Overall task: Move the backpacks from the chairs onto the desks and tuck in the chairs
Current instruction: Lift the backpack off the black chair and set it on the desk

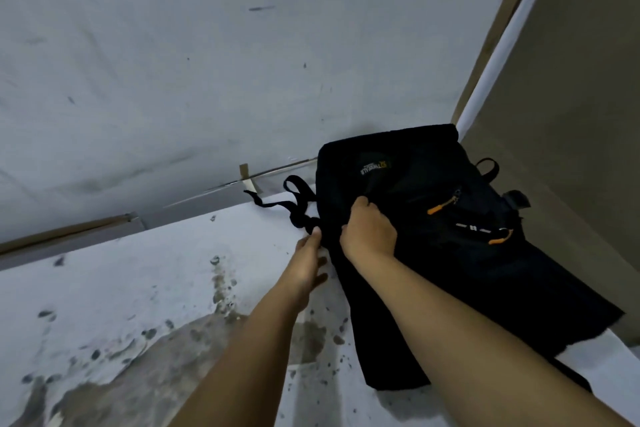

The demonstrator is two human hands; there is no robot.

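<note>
A black backpack [440, 236] with orange zipper pulls lies on the white, stained desk [138, 288], pushed into the far right corner against the wall. My right hand [369, 232] rests on top of it, fingers curled into the fabric near its upper front. My left hand [308, 265] is at the bag's left edge, fingers fairly straight and touching the side by a knotted black strap [298, 204] that trails onto the desk. No chair is in view.
A scuffed white wall [242, 45] rises behind the desk. A brown panel [571, 114] closes off the right side. Dark stains and paint spots cover the desk's near part.
</note>
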